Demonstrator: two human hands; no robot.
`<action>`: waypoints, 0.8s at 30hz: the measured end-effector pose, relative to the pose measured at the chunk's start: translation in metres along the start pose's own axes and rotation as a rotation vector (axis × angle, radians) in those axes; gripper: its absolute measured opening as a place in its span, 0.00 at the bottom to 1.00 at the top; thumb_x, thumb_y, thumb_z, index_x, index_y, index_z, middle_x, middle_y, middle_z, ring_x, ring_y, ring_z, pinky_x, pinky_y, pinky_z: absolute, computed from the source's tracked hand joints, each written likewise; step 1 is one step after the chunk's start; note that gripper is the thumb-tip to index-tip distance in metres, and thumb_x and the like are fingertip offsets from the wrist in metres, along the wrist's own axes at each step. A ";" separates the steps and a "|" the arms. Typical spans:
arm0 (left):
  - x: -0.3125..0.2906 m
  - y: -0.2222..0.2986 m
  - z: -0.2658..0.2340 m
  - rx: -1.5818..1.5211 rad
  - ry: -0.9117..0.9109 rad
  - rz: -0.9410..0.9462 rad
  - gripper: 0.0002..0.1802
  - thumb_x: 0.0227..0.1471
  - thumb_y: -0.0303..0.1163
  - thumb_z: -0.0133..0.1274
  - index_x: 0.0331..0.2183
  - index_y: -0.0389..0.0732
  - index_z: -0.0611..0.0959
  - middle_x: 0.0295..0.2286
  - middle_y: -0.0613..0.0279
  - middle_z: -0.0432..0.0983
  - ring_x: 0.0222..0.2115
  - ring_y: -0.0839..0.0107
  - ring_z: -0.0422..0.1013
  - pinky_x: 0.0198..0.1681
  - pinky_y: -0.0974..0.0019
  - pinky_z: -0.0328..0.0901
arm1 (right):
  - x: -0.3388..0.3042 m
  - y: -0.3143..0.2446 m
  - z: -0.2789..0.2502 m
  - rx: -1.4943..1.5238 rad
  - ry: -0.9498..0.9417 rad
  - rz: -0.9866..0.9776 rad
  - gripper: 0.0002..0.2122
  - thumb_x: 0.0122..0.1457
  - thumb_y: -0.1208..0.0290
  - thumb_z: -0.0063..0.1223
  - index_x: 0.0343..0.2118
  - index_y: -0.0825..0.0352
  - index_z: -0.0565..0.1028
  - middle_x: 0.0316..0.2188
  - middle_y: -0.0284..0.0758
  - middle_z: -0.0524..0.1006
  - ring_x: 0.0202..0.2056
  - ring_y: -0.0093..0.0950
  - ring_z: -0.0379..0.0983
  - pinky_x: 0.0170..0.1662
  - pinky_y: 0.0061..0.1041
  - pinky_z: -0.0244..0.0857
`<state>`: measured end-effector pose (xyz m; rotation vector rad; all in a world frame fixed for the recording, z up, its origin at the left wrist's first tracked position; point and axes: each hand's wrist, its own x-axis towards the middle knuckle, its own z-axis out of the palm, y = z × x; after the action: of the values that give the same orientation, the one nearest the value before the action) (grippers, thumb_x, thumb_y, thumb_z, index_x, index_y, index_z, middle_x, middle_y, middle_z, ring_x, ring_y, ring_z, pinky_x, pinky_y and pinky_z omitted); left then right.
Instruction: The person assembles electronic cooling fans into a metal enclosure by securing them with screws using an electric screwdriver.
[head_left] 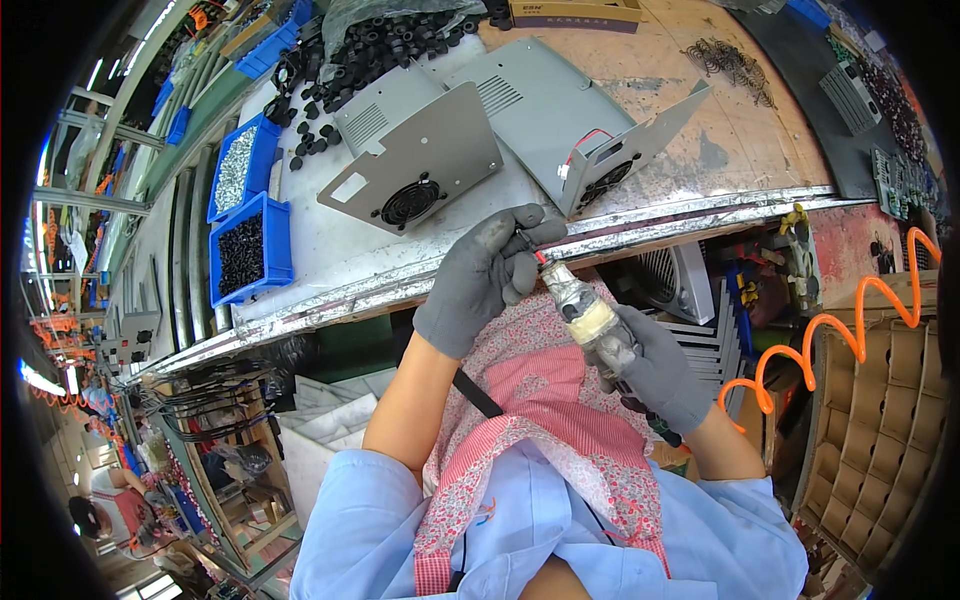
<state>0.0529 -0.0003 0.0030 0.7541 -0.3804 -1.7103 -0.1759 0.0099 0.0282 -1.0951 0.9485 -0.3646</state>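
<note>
My right hand (655,368), in a grey glove, is wrapped round a power screwdriver (590,318) with a silvery, tape-wrapped body. Its nose points up and left toward my left hand (485,275), also gloved in grey. The fingers of that hand are curled together at the driver's tip, around something small and dark that I cannot make out. Just beyond my hands, on the bench, stand two grey sheet-metal housings. The left housing (440,145) has a black fan (410,200) in its upright panel. The right housing (570,105) has another fan and a red wire.
Two blue bins hold silvery parts (236,168) and black screws (242,252). Black plastic parts (385,50) lie piled at the back, and wire springs (735,65) at the back right. An orange coiled hose (808,345) hangs at the right. The bench's metal edge (380,290) runs before me.
</note>
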 end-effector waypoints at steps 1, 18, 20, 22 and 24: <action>0.000 0.000 0.000 0.000 0.000 -0.001 0.19 0.58 0.38 0.39 0.46 0.34 0.68 0.39 0.48 0.74 0.16 0.78 0.66 0.14 0.79 0.59 | -0.001 -0.003 0.001 0.049 -0.014 0.011 0.18 0.55 0.67 0.48 0.46 0.71 0.64 0.25 0.34 0.71 0.21 0.18 0.69 0.22 0.18 0.66; -0.001 0.004 0.018 0.425 -0.002 0.123 0.22 0.58 0.39 0.41 0.46 0.31 0.69 0.34 0.52 0.75 0.16 0.80 0.67 0.13 0.81 0.60 | -0.003 0.011 -0.003 0.083 0.004 -0.049 0.21 0.54 0.65 0.48 0.47 0.72 0.63 0.27 0.35 0.71 0.22 0.19 0.69 0.24 0.18 0.66; 0.001 0.002 0.018 0.447 0.021 0.118 0.22 0.58 0.39 0.41 0.46 0.31 0.70 0.32 0.53 0.76 0.16 0.80 0.67 0.14 0.81 0.60 | -0.003 0.013 -0.003 0.003 0.047 -0.020 0.21 0.53 0.66 0.49 0.48 0.73 0.62 0.28 0.34 0.71 0.22 0.18 0.69 0.24 0.18 0.66; 0.003 -0.001 0.018 0.469 0.041 0.110 0.22 0.58 0.39 0.41 0.46 0.30 0.70 0.31 0.55 0.76 0.16 0.81 0.67 0.14 0.81 0.61 | -0.002 0.018 -0.002 -0.006 0.096 -0.041 0.22 0.53 0.67 0.49 0.49 0.72 0.62 0.28 0.34 0.71 0.23 0.17 0.69 0.26 0.18 0.66; 0.004 -0.003 0.018 0.602 0.133 0.065 0.23 0.57 0.40 0.42 0.46 0.30 0.71 0.28 0.57 0.76 0.15 0.81 0.67 0.15 0.82 0.61 | -0.002 0.020 -0.003 -0.045 0.115 -0.070 0.23 0.52 0.67 0.49 0.50 0.71 0.62 0.28 0.33 0.71 0.24 0.18 0.69 0.27 0.18 0.65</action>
<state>0.0382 -0.0052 0.0134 1.2664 -0.8354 -1.4782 -0.1835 0.0189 0.0112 -1.1603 1.0254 -0.4697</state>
